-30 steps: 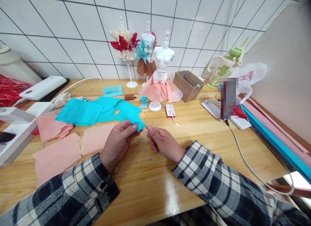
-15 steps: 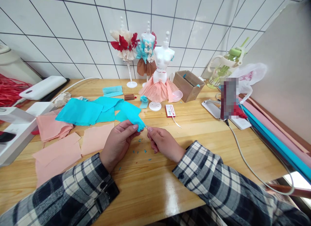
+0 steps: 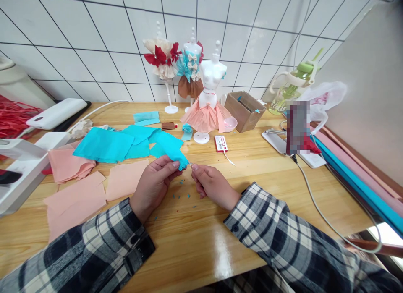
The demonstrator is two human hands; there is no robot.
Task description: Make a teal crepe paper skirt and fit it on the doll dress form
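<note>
Between the thumb and fingers of my left hand [image 3: 157,179] is the end of a bright blue crepe paper strip [image 3: 171,147], its edge finely fringed. From there the strip runs back over other blue pieces. My right hand [image 3: 210,181] is closed on a thin metal tool [image 3: 189,163], whose tip meets the fringed edge; most of it is hidden in my fingers, so its kind does not show. Tiny blue scraps [image 3: 188,195] lie on the wood below my hands. Pink crepe paper sheets [image 3: 126,179] lie beside my left wrist.
Behind my hands stands a white mannequin [image 3: 211,77] in a pink paper skirt, with two dressed ones farther back. A cardboard box [image 3: 247,112], a pink bowl [image 3: 229,124] and a small red-white packet [image 3: 221,143] are near it. A cable [image 3: 310,192] crosses the right side.
</note>
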